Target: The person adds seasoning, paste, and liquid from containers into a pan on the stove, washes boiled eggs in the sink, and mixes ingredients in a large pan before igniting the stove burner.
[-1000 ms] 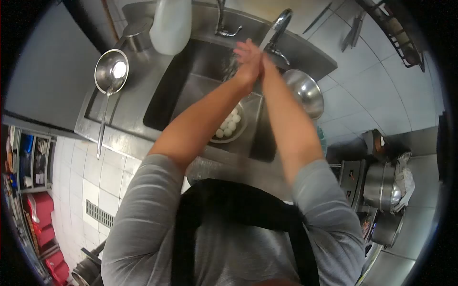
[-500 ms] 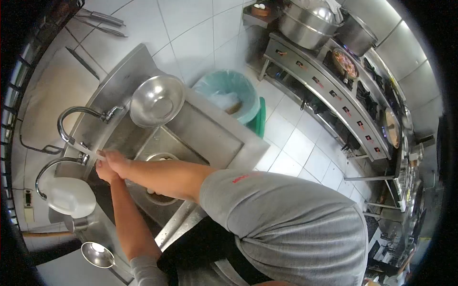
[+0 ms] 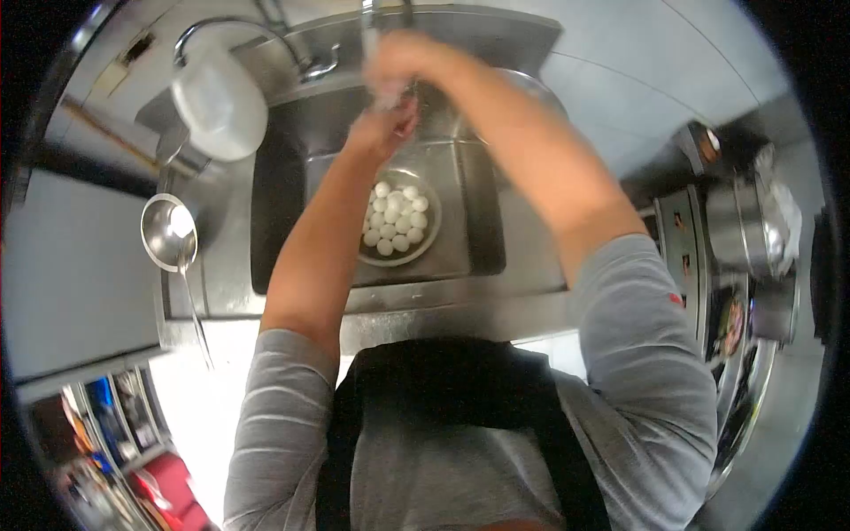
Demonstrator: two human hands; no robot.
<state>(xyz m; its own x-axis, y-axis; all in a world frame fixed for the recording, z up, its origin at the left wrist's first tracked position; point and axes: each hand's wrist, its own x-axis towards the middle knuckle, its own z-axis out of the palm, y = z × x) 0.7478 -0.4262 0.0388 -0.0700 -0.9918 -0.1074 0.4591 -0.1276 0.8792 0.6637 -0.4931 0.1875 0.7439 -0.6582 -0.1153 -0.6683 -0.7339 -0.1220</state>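
My right hand (image 3: 396, 64), smeared by motion, is at the stream from the tap (image 3: 370, 19) over the back of the steel sink (image 3: 482, 203). Just below it, my left hand (image 3: 387, 128) has its fingers loosely curled and apart, with nothing seen in them. Water seems to run between the two hands. Beneath them on the sink floor stands a round bowl (image 3: 433, 232) with several peeled white eggs (image 3: 394, 214). My left forearm covers part of its left side.
A white plastic jug (image 3: 220, 106) hangs by a second curved tap (image 3: 232, 21) at left. On the left counter lies a steel ladle (image 3: 168, 232) beside a small metal pot (image 3: 180, 152). A steel bowl (image 3: 529, 84) is behind my right arm. A stove with large pots (image 3: 739, 226) stands at right.
My head view has swung round, so the sink now lies straight ahead and the egg bowl shows more fully. My hands, together before, are now slightly apart, the right one higher.
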